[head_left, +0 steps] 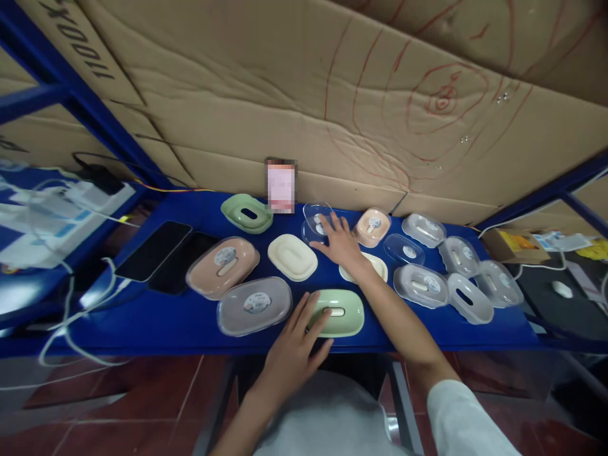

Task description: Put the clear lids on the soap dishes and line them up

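My left hand [297, 342] rests with spread fingers on the left side of a green oval dish [349, 318] near the table's front edge. Reaching toward the back, my right hand [338, 239] has its fingers apart over a clear lid [316, 212] with a round label. Whether the fingertips touch that lid is hard to tell. Under my right forearm lies a cream piece [379, 267], partly hidden. Another cream tray [292, 257] sits between my hands and to the left. A covered grey dish [255, 306] is left of my left hand.
A covered pink dish [223, 266], a green dish [247, 213] and phones [154, 250] are on the left. A peach dish [373, 227], a clear lid [403, 249] and several grey dishes [421, 285] stand right. Cardboard [237, 95] rises behind the blue table [190, 323].
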Action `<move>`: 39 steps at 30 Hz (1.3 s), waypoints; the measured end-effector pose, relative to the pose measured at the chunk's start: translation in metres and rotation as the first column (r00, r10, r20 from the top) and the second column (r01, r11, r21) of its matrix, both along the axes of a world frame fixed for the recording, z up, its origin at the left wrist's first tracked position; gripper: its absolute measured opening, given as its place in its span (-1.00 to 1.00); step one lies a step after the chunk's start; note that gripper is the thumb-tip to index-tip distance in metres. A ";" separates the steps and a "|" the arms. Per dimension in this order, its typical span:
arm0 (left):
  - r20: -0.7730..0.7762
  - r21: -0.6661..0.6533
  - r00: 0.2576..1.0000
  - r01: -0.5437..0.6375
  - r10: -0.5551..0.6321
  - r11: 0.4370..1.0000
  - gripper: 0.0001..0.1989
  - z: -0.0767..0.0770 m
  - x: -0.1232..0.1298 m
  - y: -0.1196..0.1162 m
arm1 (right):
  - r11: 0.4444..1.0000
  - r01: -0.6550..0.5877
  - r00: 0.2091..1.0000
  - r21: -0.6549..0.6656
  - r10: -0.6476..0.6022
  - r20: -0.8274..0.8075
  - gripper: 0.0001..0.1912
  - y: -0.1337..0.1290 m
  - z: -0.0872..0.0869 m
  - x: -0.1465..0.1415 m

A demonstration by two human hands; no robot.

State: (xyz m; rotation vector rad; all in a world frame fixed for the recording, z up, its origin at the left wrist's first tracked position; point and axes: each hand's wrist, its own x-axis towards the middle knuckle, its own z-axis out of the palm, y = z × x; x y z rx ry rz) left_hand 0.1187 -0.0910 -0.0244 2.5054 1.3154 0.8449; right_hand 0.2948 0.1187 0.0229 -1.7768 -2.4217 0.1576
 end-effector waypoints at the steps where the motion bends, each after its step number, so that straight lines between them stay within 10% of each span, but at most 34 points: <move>1: 0.011 0.003 1.000 -0.004 0.004 1.000 -0.50 0.000 0.000 -0.001 | 0.998 -0.053 0.999 -0.024 0.054 0.010 -0.10 0.004 -0.002 0.006; 7: 0.103 -0.009 0.991 -0.084 0.084 0.996 -0.40 -0.007 0.005 0.001 | 0.985 -0.170 0.985 0.022 0.169 0.020 -0.03 -0.016 0.015 0.055; 12: 0.252 -0.182 0.946 -0.160 0.204 0.970 -0.07 -0.018 0.005 0.000 | 0.963 -0.242 0.956 0.119 0.258 -0.141 -0.03 -0.109 0.026 0.076; 18: 0.275 -0.267 0.941 -0.124 0.199 0.956 0.04 -0.024 0.000 0.000 | 0.925 -0.378 0.922 0.044 0.380 -0.076 -0.22 -0.191 -0.001 0.074; 39: 0.202 -0.309 0.963 -0.111 0.180 0.945 -0.09 -0.011 0.001 0.005 | 0.883 -0.437 0.874 0.171 0.462 -0.152 -0.18 -0.175 -0.029 0.081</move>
